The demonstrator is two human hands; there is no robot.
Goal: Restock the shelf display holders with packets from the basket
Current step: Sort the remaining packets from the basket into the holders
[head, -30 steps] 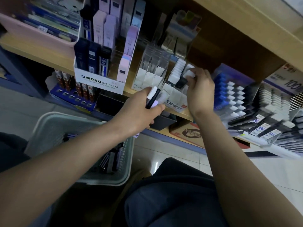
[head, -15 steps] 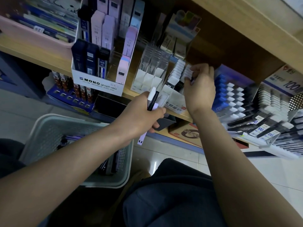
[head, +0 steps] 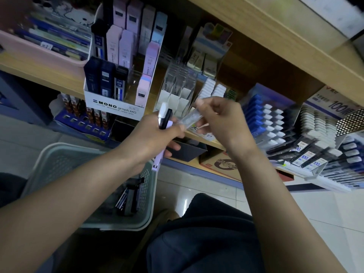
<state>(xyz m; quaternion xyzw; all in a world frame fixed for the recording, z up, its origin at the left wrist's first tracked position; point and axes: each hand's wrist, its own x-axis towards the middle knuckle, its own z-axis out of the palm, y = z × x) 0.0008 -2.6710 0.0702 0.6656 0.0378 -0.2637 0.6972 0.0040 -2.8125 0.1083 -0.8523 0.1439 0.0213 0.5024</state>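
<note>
Packets point(head: 128, 198), dark, flat and slim, lay heaped in the basket point(head: 59, 154) below the left grip, a pale plastic tub with rounded corners and walls pierced by small holes. Above it the left hand point(head: 153, 138) was curled tight round a bundle point(head: 164, 119) of narrow packets: one with a white top, one black, and a lilac one whose end stuck out beneath the fist. Just right of that grip, the right hand point(head: 222, 125) pinched a clear packet point(head: 189, 119) between thumb and fingertips. This was a glossy, see-through strip tilted down toward the left thumb; whether that thumb also touched it could not be told. Beyond both grips ran a wooden shelf point(head: 49, 77). Straight behind the clear packet stood a clear holder point(head: 177, 89) of hard plastic, split into upright slots with white card at the front. Left of the grips sat a white card box point(head: 114, 109) printed "MONO graph MG", holding navy, black and pink cases. Far to the right, a label point(head: 340, 109) read "100".
</note>
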